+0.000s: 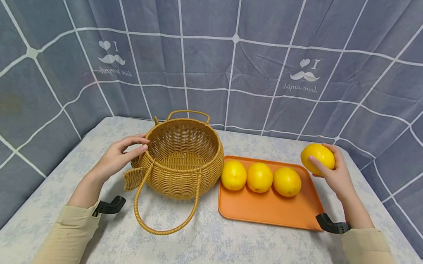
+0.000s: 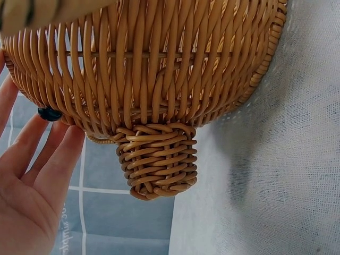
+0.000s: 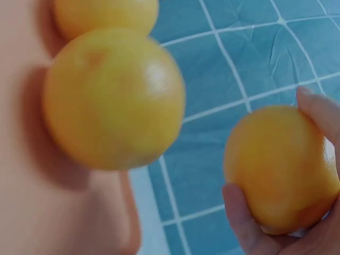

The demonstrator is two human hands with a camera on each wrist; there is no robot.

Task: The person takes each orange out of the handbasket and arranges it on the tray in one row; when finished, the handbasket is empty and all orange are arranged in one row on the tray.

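Note:
On the left of the table stands a round, golden-brown wicker basket (image 1: 177, 183), its inside bare in the head view. My left hand (image 1: 125, 152) touches its left rim with fairly straight fingertips. The left wrist view shows those fingers (image 2: 50, 154) against the woven side, near a dark bead and a stubby woven projection (image 2: 159, 162). My right hand (image 1: 337, 171) grips a yellow-orange orange (image 1: 318, 158) above the back right corner of an orange tray (image 1: 265, 208). Three more oranges (image 1: 260, 177) lie in a row on the tray.
The basket's front handle (image 1: 164, 232) hangs down toward the table's front, and a back handle (image 1: 188, 112) stands up behind the rim. The tray sits close against the basket's right side. A grey-blue checked curtain (image 1: 209, 65) encloses the patterned tablecloth (image 1: 224, 253).

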